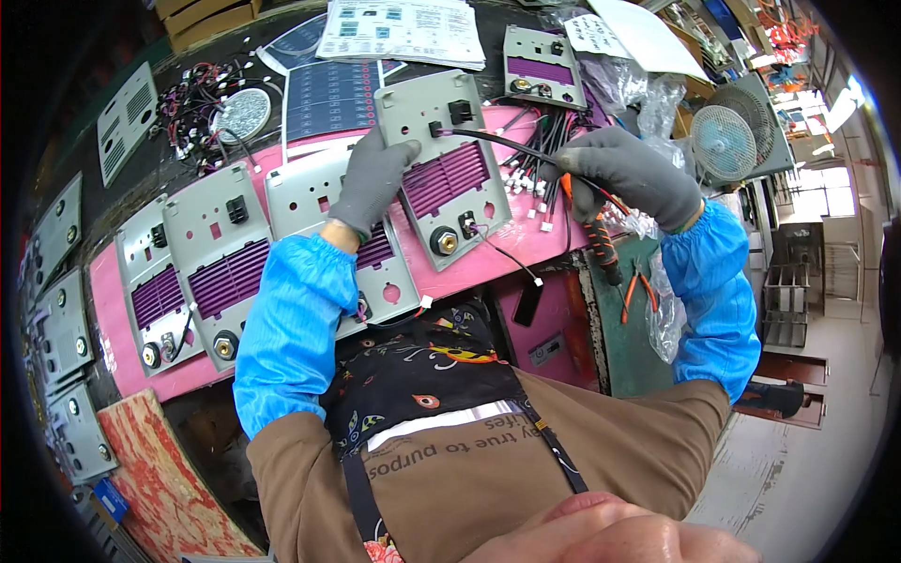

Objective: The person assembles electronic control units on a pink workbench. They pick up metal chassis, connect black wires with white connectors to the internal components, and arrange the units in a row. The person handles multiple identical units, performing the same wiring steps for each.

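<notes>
My left hand (374, 178) grips the left edge of a grey panel (446, 180) with purple slats, tilted above the pink work surface. Its thumb lies on the panel's face. Toward the panel's top sits a black rocker switch (460, 112), and a round brass fitting (443, 240) is near its bottom. A short lead with a white connector (538, 281) hangs from the lower right corner. My right hand (624, 174) is closed around a black cable (502, 141), which runs left to a small black piece on the panel. Both hands wear grey gloves.
More grey panels (221, 272) lie on the pink surface (105, 319) at left. Orange-handled pliers (641, 293) and a screwdriver (602, 246) lie at right, near a small fan (724, 141). A wire bundle (549, 155) lies behind. Printed sheets (399, 33) are at the back.
</notes>
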The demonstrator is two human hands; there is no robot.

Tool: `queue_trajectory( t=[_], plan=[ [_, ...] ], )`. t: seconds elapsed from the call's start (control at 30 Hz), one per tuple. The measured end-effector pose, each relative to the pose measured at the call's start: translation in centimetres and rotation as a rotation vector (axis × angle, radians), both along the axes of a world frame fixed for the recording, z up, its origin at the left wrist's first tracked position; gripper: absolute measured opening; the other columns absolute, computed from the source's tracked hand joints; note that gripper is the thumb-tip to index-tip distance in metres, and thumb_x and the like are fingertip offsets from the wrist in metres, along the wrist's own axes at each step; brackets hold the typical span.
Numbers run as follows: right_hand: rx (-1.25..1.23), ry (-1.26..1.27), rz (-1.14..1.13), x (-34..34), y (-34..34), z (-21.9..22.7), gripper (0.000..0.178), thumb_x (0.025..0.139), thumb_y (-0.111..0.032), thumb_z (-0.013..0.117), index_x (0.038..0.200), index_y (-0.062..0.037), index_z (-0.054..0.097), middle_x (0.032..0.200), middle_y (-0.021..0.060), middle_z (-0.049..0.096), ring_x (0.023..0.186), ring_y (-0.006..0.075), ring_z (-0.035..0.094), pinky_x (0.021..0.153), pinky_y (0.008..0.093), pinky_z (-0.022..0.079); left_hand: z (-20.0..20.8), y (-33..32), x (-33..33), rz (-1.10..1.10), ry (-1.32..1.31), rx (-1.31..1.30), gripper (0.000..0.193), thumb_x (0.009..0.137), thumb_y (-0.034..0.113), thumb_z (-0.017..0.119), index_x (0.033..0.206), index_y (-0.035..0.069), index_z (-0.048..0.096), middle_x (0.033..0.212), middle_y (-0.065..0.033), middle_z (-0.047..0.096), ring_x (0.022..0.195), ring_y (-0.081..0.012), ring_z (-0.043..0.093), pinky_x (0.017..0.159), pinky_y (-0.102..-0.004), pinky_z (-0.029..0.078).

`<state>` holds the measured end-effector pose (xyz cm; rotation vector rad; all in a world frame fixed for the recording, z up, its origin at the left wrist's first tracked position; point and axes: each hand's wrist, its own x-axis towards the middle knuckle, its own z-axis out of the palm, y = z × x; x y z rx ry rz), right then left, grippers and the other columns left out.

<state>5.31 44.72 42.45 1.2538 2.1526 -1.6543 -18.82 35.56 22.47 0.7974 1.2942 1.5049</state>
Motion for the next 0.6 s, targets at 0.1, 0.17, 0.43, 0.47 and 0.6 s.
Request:
queue_trajectory(
  t=[0.1, 0.17, 0.43, 0.47, 0.6],
  plan=[
    [0.049, -0.022, -0.029, 1.2, -0.8, 0.9, 0.035, 0.099, -0.028, 0.051, 0.101, 0.0032, 0.068, 0.063, 0.0056, 0.063, 0.053, 0.0134, 0.060, 0.051, 0.0256, 0.049, 0.3, 0.0, 0.1, 0.002, -0.033, -0.011, 0.035, 0.086, 0.014, 0.060, 0.116, -0.004, 0.059, 0.097, -0.0119, 0.067, 0.081, -0.0159, 0.064, 0.072, -0.0298, 0.052],
    [0.050, -0.039, -0.063, 1.8, -1.1, 1.1, 0.035, 0.099, -0.028, 0.050, 0.101, 0.0029, 0.068, 0.062, 0.0046, 0.062, 0.053, 0.0133, 0.060, 0.051, 0.0254, 0.049, 0.4, 0.0, 0.0, 0.004, 0.012, -0.032, 0.036, 0.086, 0.014, 0.060, 0.117, -0.005, 0.058, 0.098, -0.0117, 0.067, 0.081, -0.0159, 0.064, 0.072, -0.0300, 0.052],
    [0.124, -0.051, -0.079, 4.0, -2.0, 2.2, 0.037, 0.098, -0.030, 0.050, 0.098, 0.0022, 0.068, 0.062, 0.0042, 0.061, 0.056, 0.0126, 0.059, 0.053, 0.0253, 0.046, 0.1, 0.0, -0.1, -0.029, 0.033, -0.026, 0.036, 0.089, 0.012, 0.057, 0.120, -0.007, 0.055, 0.105, -0.0130, 0.065, 0.090, -0.0166, 0.064, 0.079, -0.0284, 0.053],
    [0.133, -0.069, -0.102, 4.3, -2.3, 2.4, 0.037, 0.098, -0.030, 0.050, 0.098, 0.0021, 0.068, 0.062, 0.0043, 0.061, 0.056, 0.0123, 0.059, 0.053, 0.0251, 0.045, 0.0, 0.0, -0.1, -0.025, 0.035, -0.019, 0.036, 0.089, 0.012, 0.057, 0.119, -0.007, 0.055, 0.105, -0.0129, 0.065, 0.090, -0.0167, 0.064, 0.079, -0.0284, 0.053],
    [0.076, -0.062, -0.126, 5.9, -2.7, 2.8, 0.042, 0.096, -0.034, 0.052, 0.109, 0.0033, 0.066, 0.066, 0.0064, 0.063, 0.059, 0.0136, 0.061, 0.056, 0.0254, 0.049, -0.5, 0.0, -0.3, -0.036, 0.035, 0.037, 0.036, 0.089, 0.011, 0.057, 0.120, -0.007, 0.055, 0.107, -0.0127, 0.065, 0.091, -0.0167, 0.064, 0.081, -0.0291, 0.052]
  ],
)
